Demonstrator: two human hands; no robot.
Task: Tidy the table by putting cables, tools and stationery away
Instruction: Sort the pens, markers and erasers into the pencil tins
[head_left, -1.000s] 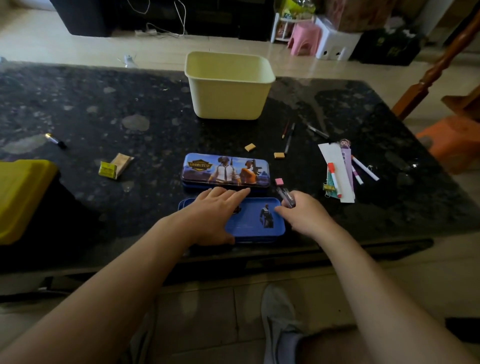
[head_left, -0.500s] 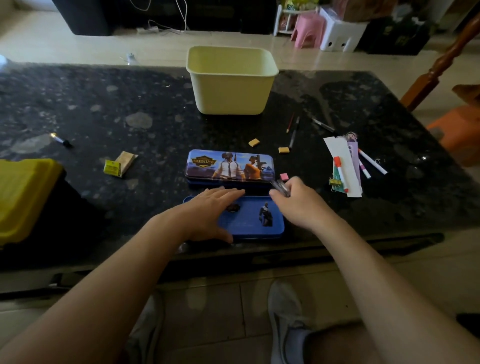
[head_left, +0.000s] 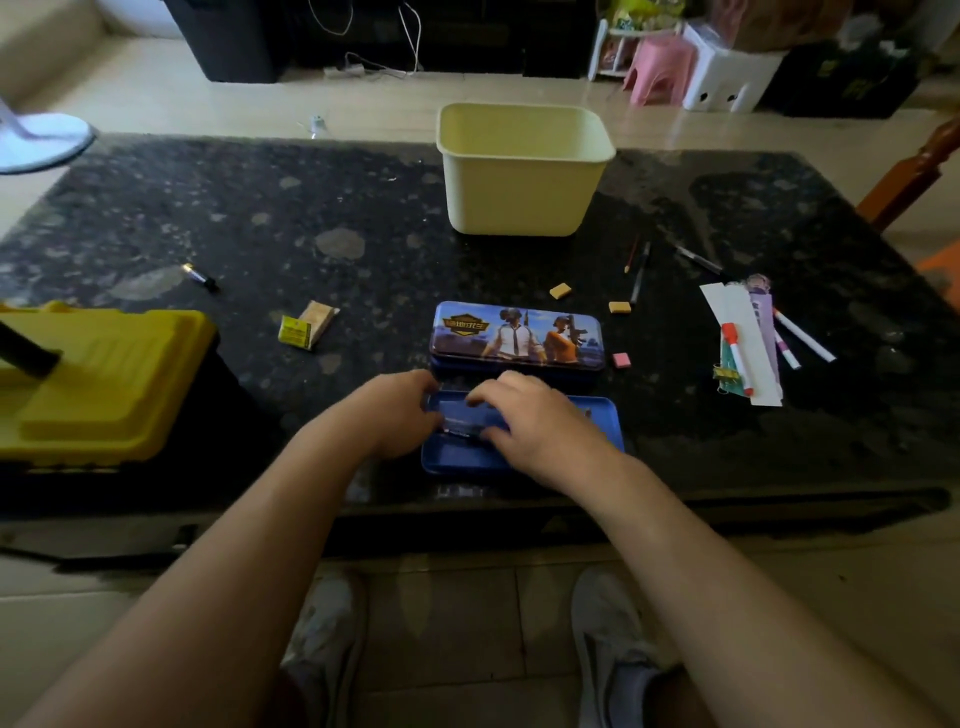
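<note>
Small dark item (head_left: 462, 428) low in the open blue tray (head_left: 597, 421), between both hands.
It is blurred. The right hand (head_left: 540, 426) arches over it, curled fingers and thumb pinching its right end. The left hand (head_left: 400, 415) bends its fingers against the tray's left end; whether it grips the tray I cannot tell. Just behind the tray lies a closed printed tin (head_left: 519, 335), further back a cream tub (head_left: 524, 197), and at far left a shut yellow box (head_left: 104, 384), all on the dark table (head_left: 260, 218).

The left forearm (head_left: 249, 545) and right forearm (head_left: 691, 561) are bare up to the elbow. On the feet are pale grey fabric sneakers, left shoe (head_left: 324, 639) and right shoe (head_left: 608, 634).
</note>
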